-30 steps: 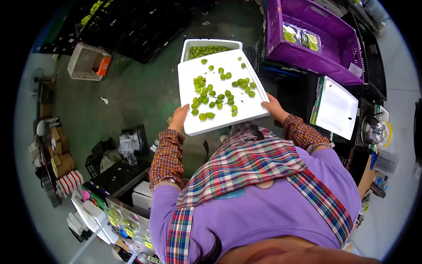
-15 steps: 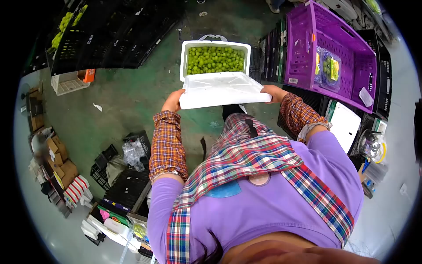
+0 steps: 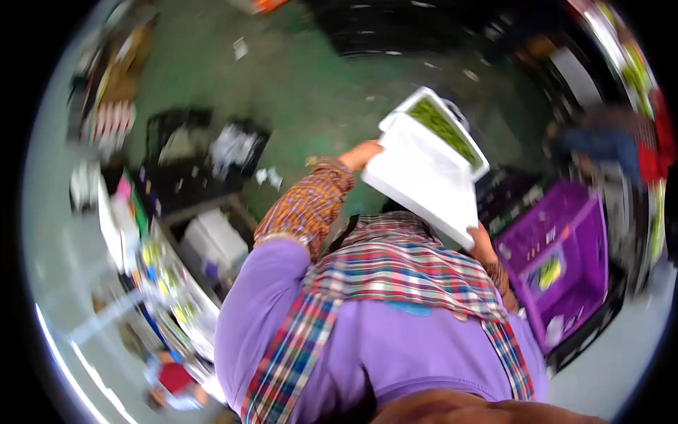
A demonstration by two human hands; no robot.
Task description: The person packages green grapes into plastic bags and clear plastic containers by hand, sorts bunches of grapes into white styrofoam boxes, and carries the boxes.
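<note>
A white foam lid (image 3: 424, 177) is held in front of my apron, slanting down to the right, with no grapes visible on it. My left hand (image 3: 361, 155) is closed on its upper left corner. At its lower right corner my right hand (image 3: 482, 245) grips the edge. Just beyond the lid stands a white foam box (image 3: 482, 159) holding green grapes (image 3: 443, 127); the lid hides its near part. The picture is blurred by motion.
On the right is a purple crate (image 3: 512, 265) with a clear pack (image 3: 547, 272) inside. A person (image 3: 600, 141) is at the far right, another (image 3: 175, 378) at the lower left. Black crates (image 3: 367, 32) stand at the top; a plastic bag (image 3: 233, 150) lies left.
The grapes on the lid have gone from it, and the box behind looked fuller as the lid tipped. The view has since turned, with lid and hands now slanted and farther right.
</note>
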